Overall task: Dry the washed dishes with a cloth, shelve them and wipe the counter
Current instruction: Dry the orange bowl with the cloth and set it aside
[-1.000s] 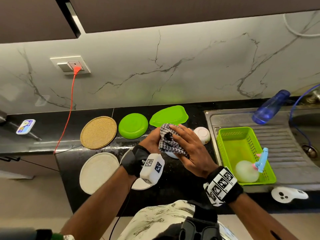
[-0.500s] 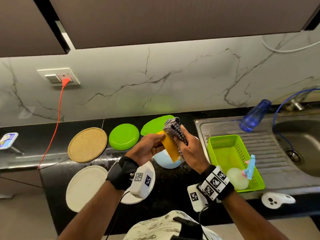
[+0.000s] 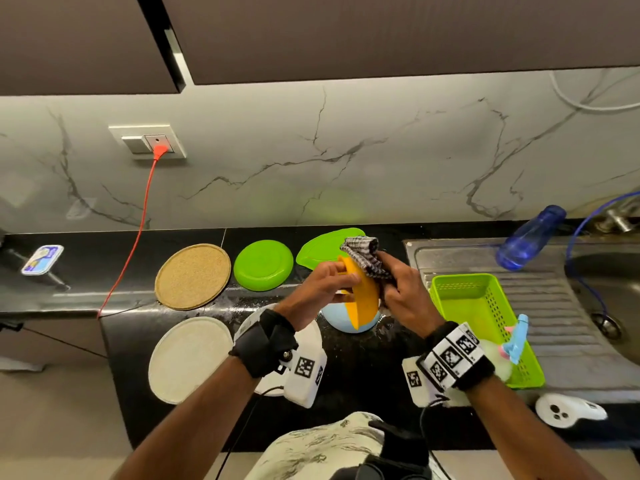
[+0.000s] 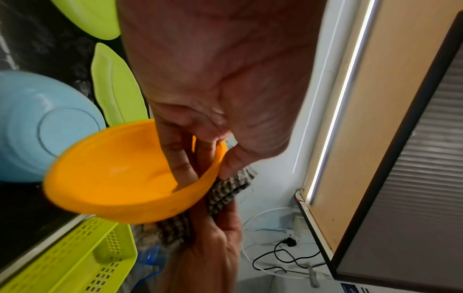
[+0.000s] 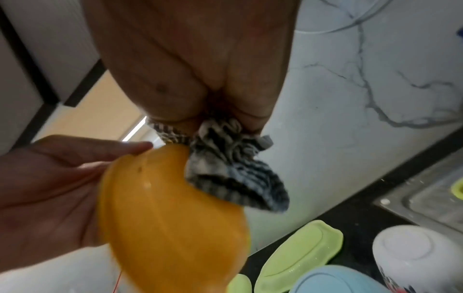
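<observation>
An orange bowl (image 3: 363, 296) is held on edge above the counter. My left hand (image 3: 325, 289) grips its rim, fingers inside the bowl (image 4: 120, 178) and thumb on the outside. My right hand (image 3: 401, 289) clutches a checked cloth (image 3: 363, 254) and presses it against the bowl's outer side (image 5: 172, 222). The cloth (image 5: 230, 174) bunches out of my right fist over the rim. A light blue bowl (image 3: 343, 318) lies upside down on the black counter (image 3: 346, 386) just below the orange one.
A cork mat (image 3: 192, 275), a round green plate (image 3: 263, 265), a green leaf-shaped plate (image 3: 318, 249) and two white plates (image 3: 188, 358) lie on the counter. A green basket (image 3: 460, 299) sits on the drainboard, holding a white dish and a blue-handled brush. A blue bottle (image 3: 530, 242) stands by the sink.
The orange bowl came up off the counter into my left hand, and my right hand with the cloth moved onto its outer side. The light blue bowl beneath is now uncovered.
</observation>
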